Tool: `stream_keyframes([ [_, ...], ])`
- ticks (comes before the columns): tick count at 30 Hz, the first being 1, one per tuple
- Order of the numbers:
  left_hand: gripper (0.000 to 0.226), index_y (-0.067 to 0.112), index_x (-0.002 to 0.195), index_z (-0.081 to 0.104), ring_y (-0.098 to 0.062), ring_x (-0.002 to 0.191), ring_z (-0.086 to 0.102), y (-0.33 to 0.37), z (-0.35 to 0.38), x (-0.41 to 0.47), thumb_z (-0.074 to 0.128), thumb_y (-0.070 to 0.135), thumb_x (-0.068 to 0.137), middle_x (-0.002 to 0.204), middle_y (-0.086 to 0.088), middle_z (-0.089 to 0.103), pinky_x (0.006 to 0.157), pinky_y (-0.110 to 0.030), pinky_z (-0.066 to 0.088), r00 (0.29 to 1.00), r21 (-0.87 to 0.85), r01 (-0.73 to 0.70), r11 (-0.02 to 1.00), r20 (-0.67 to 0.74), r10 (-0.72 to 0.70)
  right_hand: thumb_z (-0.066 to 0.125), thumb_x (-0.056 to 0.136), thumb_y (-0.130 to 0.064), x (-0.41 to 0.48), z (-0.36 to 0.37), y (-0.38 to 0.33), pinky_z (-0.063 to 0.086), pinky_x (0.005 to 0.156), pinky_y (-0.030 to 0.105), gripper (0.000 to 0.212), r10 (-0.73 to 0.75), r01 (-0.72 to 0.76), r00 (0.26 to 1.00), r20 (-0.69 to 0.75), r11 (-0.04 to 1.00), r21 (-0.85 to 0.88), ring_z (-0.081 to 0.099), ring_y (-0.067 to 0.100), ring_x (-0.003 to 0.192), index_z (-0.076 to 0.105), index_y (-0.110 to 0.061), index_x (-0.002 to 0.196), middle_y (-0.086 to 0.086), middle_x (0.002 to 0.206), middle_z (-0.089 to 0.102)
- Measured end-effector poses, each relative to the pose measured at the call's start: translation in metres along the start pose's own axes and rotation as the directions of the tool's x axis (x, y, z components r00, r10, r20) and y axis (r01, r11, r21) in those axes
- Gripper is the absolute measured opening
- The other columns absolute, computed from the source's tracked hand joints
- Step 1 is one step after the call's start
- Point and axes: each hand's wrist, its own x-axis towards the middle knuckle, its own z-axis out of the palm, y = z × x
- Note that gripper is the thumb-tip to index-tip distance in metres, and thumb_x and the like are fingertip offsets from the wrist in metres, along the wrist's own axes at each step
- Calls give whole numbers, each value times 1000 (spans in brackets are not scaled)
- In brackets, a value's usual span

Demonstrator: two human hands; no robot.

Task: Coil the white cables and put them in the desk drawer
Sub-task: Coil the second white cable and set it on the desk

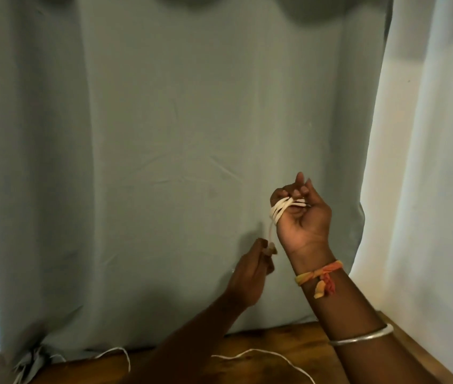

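Lying loose on the wooden surface, second white cable. Left hand fingers pinched shut on the free end of the white cable. Right hand raised, palm toward camera, fingers curled closed over the coils wound around them. Grey-green curtain behind.

We see a matt grey-green cloth curtain, smooth with faint creases, and a paler cloth at the right. The near desk is brown wood with a low sheen. The white cable looks like smooth plastic. On the right forearm sit a shiny metal bangle and an orange-yellow cloth band.
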Motion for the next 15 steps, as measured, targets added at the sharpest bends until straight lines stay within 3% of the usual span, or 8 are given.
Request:
stream_keyframes([
  [3, 28, 22, 111, 59, -27, 90, 67, 5, 10, -2, 40, 41, 102, 98, -13, 67, 83, -50, 56, 992, 49, -8, 999, 127, 2, 51, 101, -20, 8, 6, -2, 41, 66, 22, 21, -70, 69, 997, 25, 996, 50, 51, 9, 50, 65, -6, 97, -6, 58, 53],
  [6, 22, 16, 108, 59, -14, 78, 63, 18, 3, 3, 40, 27, 103, 87, 0, 65, 79, -39, 56, 992, 210, -69, 975, 121, 44, 48, 103, -28, 18, 0, -5, 42, 59, 22, 24, -121, 124, 992, 25, 975, -186, 49, 8, 48, 63, -12, 94, -5, 57, 51],
  [9, 27, 18, 101, 63, -18, 73, 63, 34, -16, 8, 39, 30, 104, 82, -3, 67, 72, -39, 55, 975, 348, -174, 921, 190, 112, 47, 104, -29, 28, -19, -11, 38, 53, 24, 26, -249, 221, 968, 12, 834, -505, 45, 10, 49, 59, -12, 88, -2, 56, 48],
  [11, 30, 15, 97, 64, -21, 72, 63, 43, -28, 14, 43, 36, 103, 84, -5, 68, 71, -40, 53, 949, 440, -220, 870, 304, 86, 48, 104, -29, 32, -33, -17, 38, 51, 26, 29, -320, 261, 945, 62, 630, -731, 46, 13, 49, 59, -10, 83, -1, 55, 50],
  [12, 32, 13, 97, 65, -22, 72, 62, 46, -32, 18, 46, 38, 102, 83, -5, 67, 71, -39, 52, 941, 501, -224, 836, 335, 51, 49, 103, -30, 32, -39, -20, 39, 51, 27, 32, -329, 257, 938, 108, 453, -854, 47, 14, 49, 61, -10, 81, 0, 55, 52],
  [14, 36, 11, 96, 67, -21, 74, 61, 52, -45, 28, 49, 41, 100, 85, -5, 67, 73, -37, 50, 920, 603, -245, 759, 392, -15, 50, 103, -32, 29, -50, -24, 43, 51, 26, 35, -253, 227, 948, 194, 104, -968, 51, 15, 49, 64, -10, 80, 2, 55, 57],
  [15, 36, 11, 97, 68, -20, 73, 60, 55, -53, 32, 50, 42, 99, 84, -4, 67, 73, -37, 50, 901, 625, -279, 729, 434, -27, 50, 103, -32, 27, -55, -24, 45, 52, 26, 36, -186, 209, 961, 205, 0, -978, 53, 14, 48, 65, -8, 80, 4, 55, 59],
])
